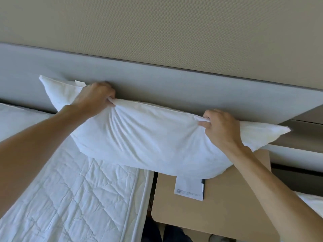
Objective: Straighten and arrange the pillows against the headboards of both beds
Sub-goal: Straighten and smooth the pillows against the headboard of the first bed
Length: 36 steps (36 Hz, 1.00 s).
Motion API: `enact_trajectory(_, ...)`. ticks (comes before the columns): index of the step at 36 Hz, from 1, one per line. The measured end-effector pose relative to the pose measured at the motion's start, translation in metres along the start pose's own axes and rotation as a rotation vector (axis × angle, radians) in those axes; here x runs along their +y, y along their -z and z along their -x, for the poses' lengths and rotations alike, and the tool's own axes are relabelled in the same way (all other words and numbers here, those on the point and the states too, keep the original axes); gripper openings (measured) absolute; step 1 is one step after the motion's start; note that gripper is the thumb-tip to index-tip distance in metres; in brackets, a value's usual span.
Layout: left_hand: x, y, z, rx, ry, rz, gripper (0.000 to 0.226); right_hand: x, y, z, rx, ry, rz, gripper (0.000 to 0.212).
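Observation:
A white pillow (148, 137) hangs in the air in front of the grey headboard (174, 84), lifted above the left bed and the nightstand. My left hand (95, 97) pinches its top edge near the left corner. My right hand (221, 129) grips the top edge near the right corner. The pillow tilts down to the right and its lower edge covers the back of the nightstand. A second pillow (15, 119) lies on the left bed against the headboard, partly cut off by the frame edge.
The left bed (70, 198) has a quilted white cover. A tan nightstand (218, 206) stands between the beds with a notepad (189, 189) and a pen (203, 186) on it. A corner of the right bed (312, 201) shows at the far right.

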<state>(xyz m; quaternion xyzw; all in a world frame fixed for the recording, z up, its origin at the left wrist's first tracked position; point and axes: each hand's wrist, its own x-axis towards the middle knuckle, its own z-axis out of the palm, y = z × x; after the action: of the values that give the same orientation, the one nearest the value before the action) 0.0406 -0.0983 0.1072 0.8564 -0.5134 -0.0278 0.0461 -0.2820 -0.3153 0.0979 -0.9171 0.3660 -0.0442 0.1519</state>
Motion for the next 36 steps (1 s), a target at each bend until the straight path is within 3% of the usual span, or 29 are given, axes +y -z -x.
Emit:
enact_trajectory(8,-0.001,0.009,0.002,0.280,0.003,0.039,0.017,0.001,0.018,-0.007,0.136,-0.057,0.018,0.015)
enact_trajectory(11,-0.001,-0.003,0.007,0.265,0.009,0.090,0.008,0.003,0.010,-0.002,0.140,-0.079,0.021,0.020)
enact_trajectory(14,-0.013,-0.006,0.015,0.166,-0.008,0.087,0.012,0.005,0.002,0.001,0.050,-0.106,0.054,0.022)
enact_trajectory(17,-0.038,-0.001,0.021,0.183,0.032,-0.011,0.025,-0.004,0.002,-0.006,-0.108,-0.105,0.074,0.014)
enact_trajectory(20,-0.063,0.007,0.022,0.190,0.086,-0.125,0.032,-0.033,0.000,-0.019,-0.318,-0.002,0.122,0.049)
enact_trajectory(23,-0.079,0.016,0.019,0.153,0.126,-0.110,0.028,-0.085,-0.008,-0.034,-0.390,0.178,0.091,0.058)
enact_trajectory(31,-0.108,0.023,0.026,0.063,0.308,-0.142,0.023,-0.186,-0.047,-0.062,-0.218,0.362,0.092,0.028)
enact_trajectory(36,-0.116,0.036,0.035,0.146,0.192,-0.254,0.010,-0.186,-0.040,-0.067,-0.040,0.355,0.141,0.033)
